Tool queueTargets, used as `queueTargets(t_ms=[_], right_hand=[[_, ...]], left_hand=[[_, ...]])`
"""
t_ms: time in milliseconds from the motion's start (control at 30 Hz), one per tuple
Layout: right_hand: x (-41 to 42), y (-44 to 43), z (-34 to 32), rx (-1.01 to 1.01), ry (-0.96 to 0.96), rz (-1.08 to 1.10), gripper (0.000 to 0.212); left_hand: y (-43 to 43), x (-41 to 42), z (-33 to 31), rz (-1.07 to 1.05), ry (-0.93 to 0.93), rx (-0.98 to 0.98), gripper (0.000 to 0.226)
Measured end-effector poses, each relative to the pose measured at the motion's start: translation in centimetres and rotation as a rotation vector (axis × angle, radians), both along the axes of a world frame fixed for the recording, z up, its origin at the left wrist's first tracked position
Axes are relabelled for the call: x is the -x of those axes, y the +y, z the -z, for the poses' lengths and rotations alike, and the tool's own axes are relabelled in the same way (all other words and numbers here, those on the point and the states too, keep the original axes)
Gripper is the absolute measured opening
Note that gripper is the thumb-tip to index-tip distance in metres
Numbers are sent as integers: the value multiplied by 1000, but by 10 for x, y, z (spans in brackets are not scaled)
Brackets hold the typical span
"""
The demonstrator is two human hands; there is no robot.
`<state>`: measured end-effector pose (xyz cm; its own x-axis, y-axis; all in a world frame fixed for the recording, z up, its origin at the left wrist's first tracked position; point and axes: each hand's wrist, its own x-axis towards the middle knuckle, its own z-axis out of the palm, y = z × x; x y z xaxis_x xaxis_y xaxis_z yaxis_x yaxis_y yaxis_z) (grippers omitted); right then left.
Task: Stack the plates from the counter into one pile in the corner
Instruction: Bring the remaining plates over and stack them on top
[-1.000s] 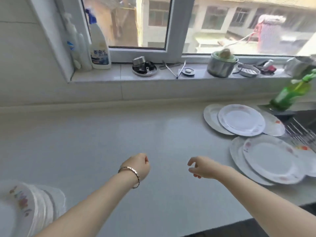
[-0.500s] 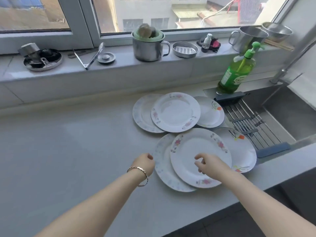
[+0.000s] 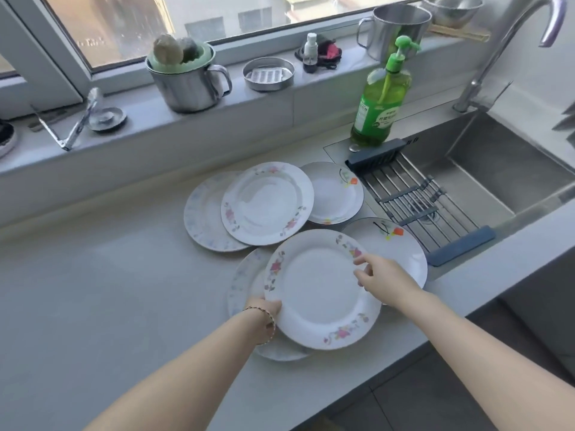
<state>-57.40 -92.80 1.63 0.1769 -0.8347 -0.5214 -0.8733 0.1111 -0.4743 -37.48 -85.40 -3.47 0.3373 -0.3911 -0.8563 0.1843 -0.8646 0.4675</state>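
Note:
Several white plates lie overlapping on the grey counter (image 3: 93,290) beside the sink. The nearest, a pink-flowered plate (image 3: 314,287), is tilted up off a pale blue-patterned plate (image 3: 245,278) beneath it. My left hand (image 3: 264,309) holds its left rim, fingers hidden under the plate. My right hand (image 3: 378,272) pinches its right rim, over an orange-flowered plate (image 3: 401,247). Behind lie another pink-flowered plate (image 3: 267,203), a blue-patterned plate (image 3: 202,213) and a smaller orange-flowered plate (image 3: 337,194). The corner pile is out of view.
A steel sink (image 3: 497,169) with a roll-up drying rack (image 3: 413,203) sits to the right. A green soap bottle (image 3: 379,101) stands at its back corner. The window sill holds a steel mug (image 3: 186,82), a soap dish (image 3: 268,74) and small items.
The view swung right from the corner pile to the spread plates. Both hands reached the nearest pink-flowered plate, took its rims, and lifted it off the plate beneath.

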Motion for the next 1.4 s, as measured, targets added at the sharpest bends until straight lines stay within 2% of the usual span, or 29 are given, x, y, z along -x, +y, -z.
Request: queueTargets(t_ms=[300, 467, 567, 733, 867, 967, 1067, 1200, 1400], right_hand=[[3, -13, -8, 52, -15, 12, 28], [-18, -22, -12, 210, -56, 28, 27], [-48, -21, -14, 235, -80, -32, 26], [-128, -5, -15, 208, -18, -236, 28], [-210, 24, -18, 198, 30, -485, 22], [-275, 61, -21, 177, 92, -703, 20], [-342, 107, -21, 160, 84, -826, 29], [-424, 174, -20, 166, 78, -947, 26], [-525, 264, -11, 175, 39, -1060, 25]], left_hand=[[14, -8, -16, -152, 169, 182, 23], [31, -42, -38, -274, 104, 293, 24], [49, -80, -53, -349, -49, 378, 21], [110, -152, -68, -594, -198, 417, 19], [174, -207, -84, -881, -206, 479, 24], [228, -247, -98, -1040, -215, 546, 18], [287, -289, -106, -1160, -243, 581, 26], [367, -343, -120, -1284, -280, 615, 30], [486, -419, -130, -1390, -442, 556, 26]])
